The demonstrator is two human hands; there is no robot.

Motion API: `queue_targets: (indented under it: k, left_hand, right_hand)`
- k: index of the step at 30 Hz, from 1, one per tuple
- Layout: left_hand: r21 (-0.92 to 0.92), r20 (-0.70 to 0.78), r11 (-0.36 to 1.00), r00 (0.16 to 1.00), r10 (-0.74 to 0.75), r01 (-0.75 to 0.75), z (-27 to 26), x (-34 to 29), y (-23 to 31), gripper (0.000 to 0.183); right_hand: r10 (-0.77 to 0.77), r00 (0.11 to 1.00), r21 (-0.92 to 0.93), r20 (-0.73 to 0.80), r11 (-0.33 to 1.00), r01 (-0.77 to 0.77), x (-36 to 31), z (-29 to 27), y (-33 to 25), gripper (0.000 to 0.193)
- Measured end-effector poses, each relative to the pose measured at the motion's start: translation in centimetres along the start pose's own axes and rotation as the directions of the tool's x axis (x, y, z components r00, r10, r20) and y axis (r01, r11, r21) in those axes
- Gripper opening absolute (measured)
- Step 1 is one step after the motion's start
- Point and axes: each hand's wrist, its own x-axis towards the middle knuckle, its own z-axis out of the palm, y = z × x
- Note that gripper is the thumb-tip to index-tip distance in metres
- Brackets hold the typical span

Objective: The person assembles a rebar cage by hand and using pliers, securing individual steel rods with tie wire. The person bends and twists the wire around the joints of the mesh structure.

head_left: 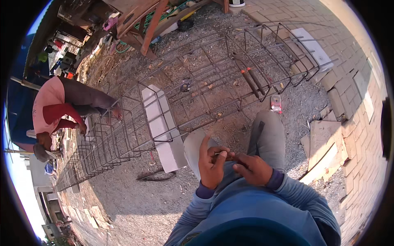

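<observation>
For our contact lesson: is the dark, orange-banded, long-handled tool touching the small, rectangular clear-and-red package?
Apart. The head view shows a gap between the tool and the package, to its right.

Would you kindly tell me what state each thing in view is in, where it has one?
Left hand: index finger raised, other fingers curled.
Right hand: fingers curled, close beside the left.
Rebar cage: lying lengthwise, propped on pale blocks.
Long-handled tool: lying across the cage's bars, handles close together.
Clear-and-red pack: on the gravel; open or sealed, cannot tell.
Co-worker: bent forward beside the cage.
</observation>
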Motion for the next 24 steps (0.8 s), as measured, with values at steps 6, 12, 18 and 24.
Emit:
queue_targets:
  k: [6,12,18,24]
  left_hand:
    - [0.101,-0.084,0.991,0.992,0.097,-0.088,1.1,-0.9,-0.1,0.060]
    - [0.131,0.097,0.987,0.992,0.077,-0.090,-0.5,-0.5,-1.1,0.052]
    - [-0.212,0.071,0.973,0.995,-0.073,0.087,-0.5,-0.5,-0.8,0.039]
    - [-0.207,0.123,0.976,0.992,-0.042,0.067,-0.5,-0.8,-1.2,0.038]
  right_hand:
    - [0.036,0.999,0.048,-0.007,0.998,-0.036,-1.1,0.1,0.3,0.020]
    - [0.237,0.967,0.486,0.092,0.837,-0.252,-0.8,1.8,0.7,0.021]
    - [0.267,0.954,0.544,0.137,0.784,-0.297,0.5,2.0,-0.4,0.021]
    - [0.332,0.923,0.555,0.192,0.739,-0.382,0.5,1.1,-1.3,0.023]
